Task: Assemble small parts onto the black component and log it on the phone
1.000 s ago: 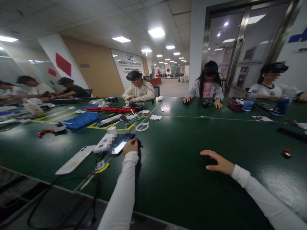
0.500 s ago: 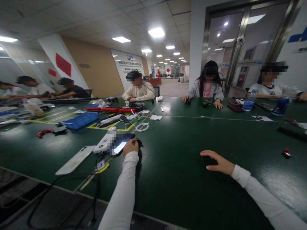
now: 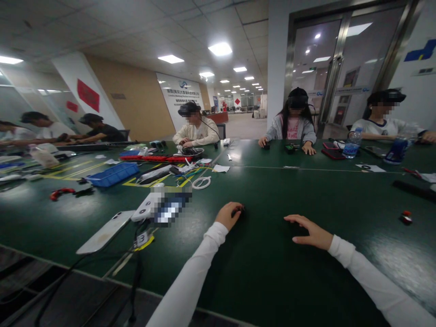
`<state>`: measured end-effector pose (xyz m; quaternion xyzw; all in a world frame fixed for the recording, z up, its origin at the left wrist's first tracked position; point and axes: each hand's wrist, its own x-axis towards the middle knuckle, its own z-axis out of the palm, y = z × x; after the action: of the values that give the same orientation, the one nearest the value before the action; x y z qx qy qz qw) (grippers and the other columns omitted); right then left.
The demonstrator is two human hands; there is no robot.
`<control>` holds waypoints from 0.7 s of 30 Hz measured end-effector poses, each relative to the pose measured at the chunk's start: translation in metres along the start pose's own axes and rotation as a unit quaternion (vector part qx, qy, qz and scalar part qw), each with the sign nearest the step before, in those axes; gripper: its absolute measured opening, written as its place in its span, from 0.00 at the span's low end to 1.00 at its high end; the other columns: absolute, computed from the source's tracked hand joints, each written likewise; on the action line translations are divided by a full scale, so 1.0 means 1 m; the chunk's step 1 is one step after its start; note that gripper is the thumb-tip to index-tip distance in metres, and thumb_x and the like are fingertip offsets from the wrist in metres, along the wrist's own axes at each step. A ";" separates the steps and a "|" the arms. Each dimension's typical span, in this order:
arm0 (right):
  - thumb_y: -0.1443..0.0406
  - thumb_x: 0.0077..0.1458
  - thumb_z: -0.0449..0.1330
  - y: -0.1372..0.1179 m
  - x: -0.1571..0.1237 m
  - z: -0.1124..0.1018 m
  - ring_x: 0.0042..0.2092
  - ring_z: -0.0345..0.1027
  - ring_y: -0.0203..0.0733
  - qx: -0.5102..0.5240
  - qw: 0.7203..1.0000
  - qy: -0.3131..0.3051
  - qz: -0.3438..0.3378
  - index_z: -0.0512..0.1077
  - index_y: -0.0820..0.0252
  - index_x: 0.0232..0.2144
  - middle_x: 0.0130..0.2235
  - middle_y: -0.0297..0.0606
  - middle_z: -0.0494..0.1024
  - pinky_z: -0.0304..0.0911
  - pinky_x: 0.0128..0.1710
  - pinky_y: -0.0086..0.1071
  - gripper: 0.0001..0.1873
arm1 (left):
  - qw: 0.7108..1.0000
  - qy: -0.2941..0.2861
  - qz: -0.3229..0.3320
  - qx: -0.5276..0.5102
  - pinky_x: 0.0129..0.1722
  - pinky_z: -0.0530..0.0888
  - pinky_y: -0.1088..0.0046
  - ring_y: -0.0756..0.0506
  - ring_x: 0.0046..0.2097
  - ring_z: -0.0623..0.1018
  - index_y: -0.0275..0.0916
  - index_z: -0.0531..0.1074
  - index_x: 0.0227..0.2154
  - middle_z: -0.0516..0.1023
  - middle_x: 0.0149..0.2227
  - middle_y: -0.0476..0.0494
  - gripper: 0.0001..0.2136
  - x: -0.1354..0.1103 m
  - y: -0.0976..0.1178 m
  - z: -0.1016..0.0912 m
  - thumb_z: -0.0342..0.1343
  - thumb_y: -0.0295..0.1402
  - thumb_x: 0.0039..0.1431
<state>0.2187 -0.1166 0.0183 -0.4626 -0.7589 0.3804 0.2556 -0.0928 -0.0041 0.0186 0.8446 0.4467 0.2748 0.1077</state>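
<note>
My left hand [image 3: 229, 215] is closed around a small black object [image 3: 238, 210] over the green table [image 3: 259, 190]. Its kind is hard to make out, since the fingers cover much of it. To the right, my right hand [image 3: 310, 231] rests above the table with fingers apart and nothing in it. Left of my left hand lie a phone with a lit screen [image 3: 170, 211], a white power bank [image 3: 148, 204] and a white phone [image 3: 105, 232].
A blue tray [image 3: 114, 174], a coiled white cable [image 3: 201, 182] and a red clamp-like item [image 3: 61, 194] lie on the left. A small red and black item [image 3: 406, 217] sits at far right. Several people sit around the table. Black cables [image 3: 136, 277] hang over the near edge.
My left hand has moved right, away from the lit phone, carrying the small black object toward the table's middle. My right hand has stayed in place.
</note>
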 end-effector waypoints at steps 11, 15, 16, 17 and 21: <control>0.55 0.37 0.62 0.011 0.010 0.002 0.52 0.51 0.50 -0.031 0.999 0.028 0.002 0.48 0.53 0.54 0.53 0.42 0.57 0.49 0.51 0.47 0.43 | 0.988 -0.074 0.097 -0.095 0.41 0.66 0.69 0.48 0.39 0.68 0.40 0.65 0.40 0.68 0.37 0.45 0.14 0.006 0.112 0.065 0.51 0.28 0.48; 0.55 0.36 0.63 0.016 0.011 0.000 0.53 0.50 0.51 -0.029 0.999 0.044 0.000 0.48 0.55 0.54 0.54 0.44 0.56 0.49 0.51 0.47 0.44 | 0.985 -0.081 0.105 -0.110 0.38 0.67 0.69 0.49 0.37 0.67 0.40 0.65 0.39 0.66 0.37 0.45 0.14 0.014 0.121 0.071 0.51 0.29 0.47; 0.55 0.36 0.63 0.017 0.012 0.000 0.53 0.50 0.51 -0.026 0.999 0.045 0.002 0.48 0.56 0.54 0.53 0.44 0.56 0.49 0.50 0.47 0.44 | 0.984 -0.083 0.106 -0.114 0.38 0.67 0.70 0.49 0.36 0.67 0.40 0.66 0.39 0.66 0.37 0.45 0.13 0.015 0.121 0.070 0.51 0.29 0.47; 0.55 0.36 0.63 0.017 0.012 0.000 0.53 0.51 0.50 -0.024 0.999 0.047 0.002 0.48 0.56 0.54 0.53 0.44 0.56 0.50 0.50 0.47 0.45 | 0.983 -0.084 0.107 -0.119 0.38 0.67 0.70 0.49 0.35 0.67 0.40 0.66 0.39 0.66 0.37 0.45 0.13 0.015 0.120 0.069 0.51 0.28 0.47; 0.57 0.36 0.64 0.017 0.013 -0.002 0.51 0.55 0.48 -0.014 0.998 0.054 -0.001 0.50 0.56 0.53 0.51 0.43 0.59 0.54 0.48 0.44 0.43 | 0.981 -0.085 0.108 -0.138 0.35 0.67 0.71 0.51 0.33 0.67 0.40 0.66 0.38 0.65 0.37 0.46 0.12 0.016 0.116 0.066 0.52 0.28 0.47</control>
<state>0.2226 -0.0994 0.0061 -0.4849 -0.7498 0.3442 0.2902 0.0324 -0.0543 0.0192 0.8852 0.3000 0.2707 0.2306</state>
